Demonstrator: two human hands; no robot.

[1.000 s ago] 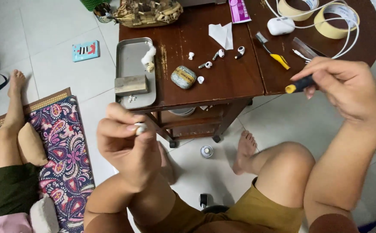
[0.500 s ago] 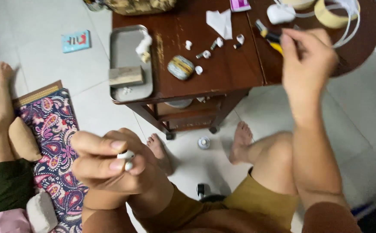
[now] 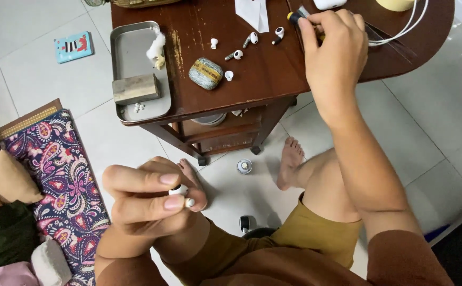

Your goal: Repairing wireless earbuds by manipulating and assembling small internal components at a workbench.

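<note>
White earbud (image 3: 179, 191) pinched in left hand (image 3: 146, 204) grip, right hand (image 3: 332, 50) clasping black-tipped tool (image 3: 294, 17) on wooden table (image 3: 263, 74)

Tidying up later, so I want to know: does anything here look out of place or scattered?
Yes. A small round tin lies on the floor tiles by the table leg, away from everything else. Loose earbud pieces lie scattered on the wooden table, not in the metal tray.
</note>
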